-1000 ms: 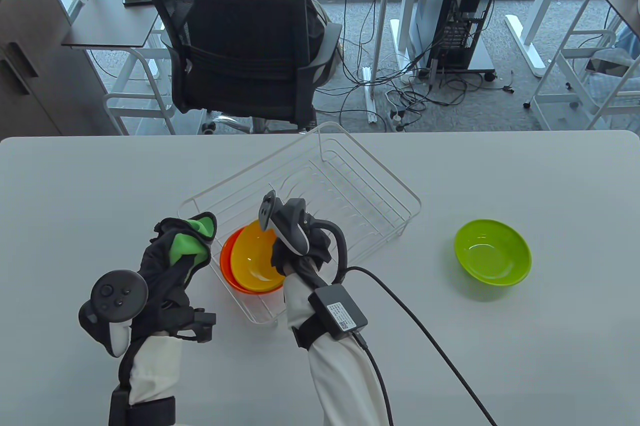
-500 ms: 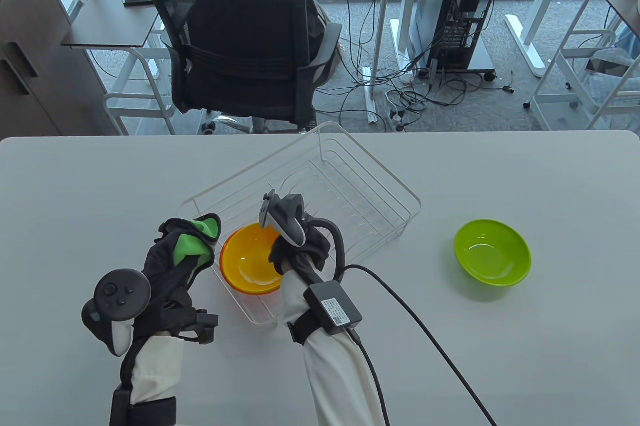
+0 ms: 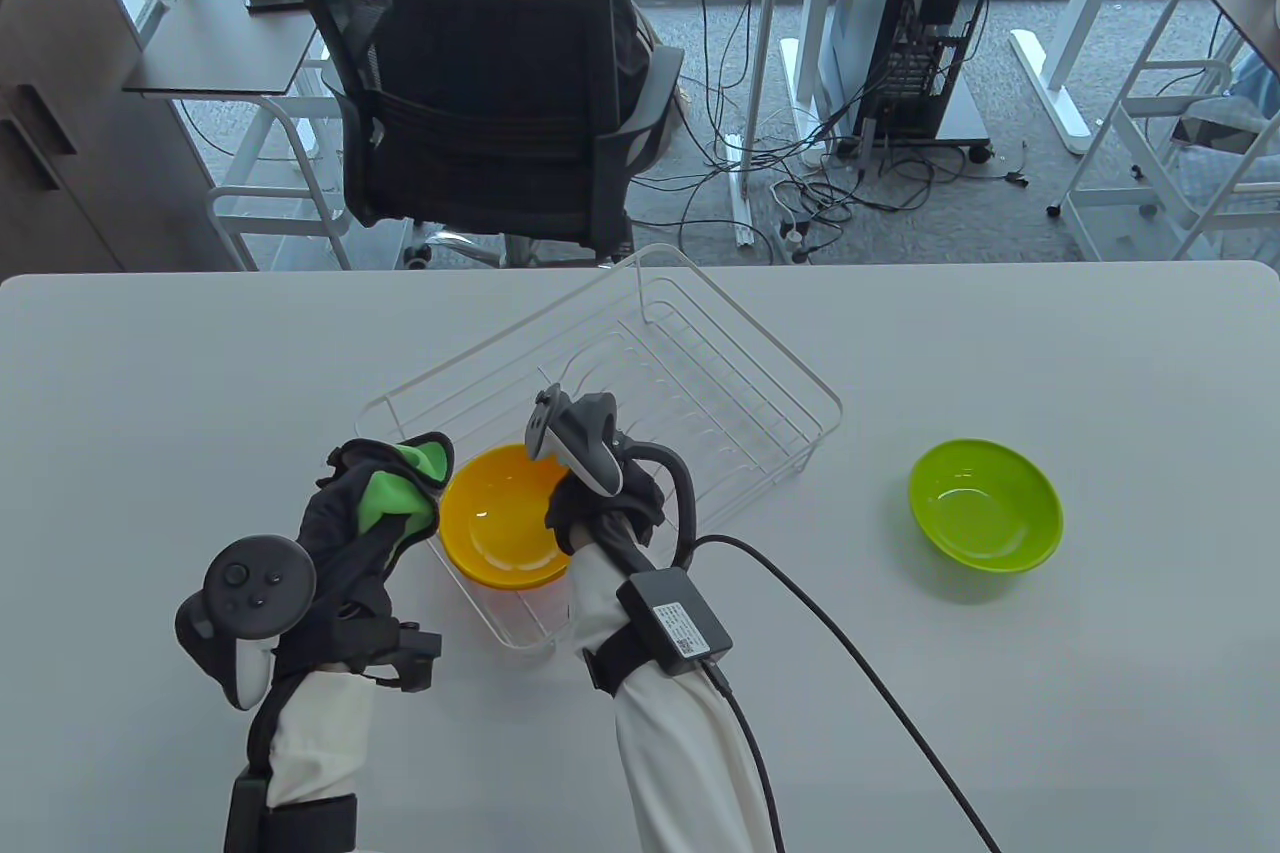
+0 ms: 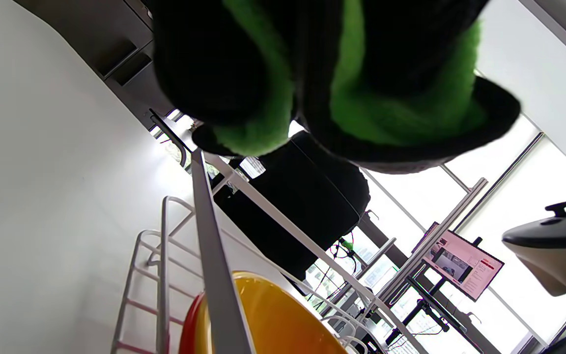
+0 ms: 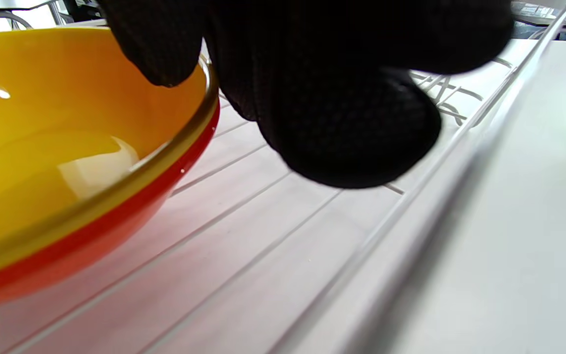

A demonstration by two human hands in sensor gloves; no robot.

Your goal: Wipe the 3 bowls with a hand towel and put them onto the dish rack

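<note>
1. Fingers, table view: right hand (image 3: pixel 600 503) sits at the 3 o'clock rim of the yellow bowl (image 3: pixel 500 518); the tracker hides whether its fingers pinch the rim. Left hand (image 3: pixel 365 518) is curled around the green towel (image 3: pixel 395 488), just beside the bowl at 9 o'clock. Yellow bowl sits in the near-left corner of the dish rack (image 3: pixel 640 373), mouth up. Green bowl (image 3: pixel 985 505) stands alone on the desk (image 3: pixel 1050 693), well apart at 3 o'clock from the rack, mouth up.
2. Left wrist view: fingers (image 4: pixel 224 59) bunch the towel (image 4: pixel 401 98), gripping it. Below, the yellow bowl (image 4: pixel 273 319) is nested in a red bowl (image 4: pixel 190 329), behind a rack wire (image 4: pixel 214 275).
3. Right wrist view: fingers (image 5: pixel 332 98) hover over the rim at 1 o'clock of the yellow bowl (image 5: pixel 67 123); one fingertip looks to touch or sit just over it. Can't tell if it's pinched. Red bowl (image 5: pixel 91 246) sits directly under, on the rack wires (image 5: pixel 263 255).
4. Handling, judged: bowls look like light, rigid, glossy plastic, so slippery; take the green one by the rim, thumb inside. Round, so no long axis; the open side points up. Towel is soft, bunches easily.
</note>
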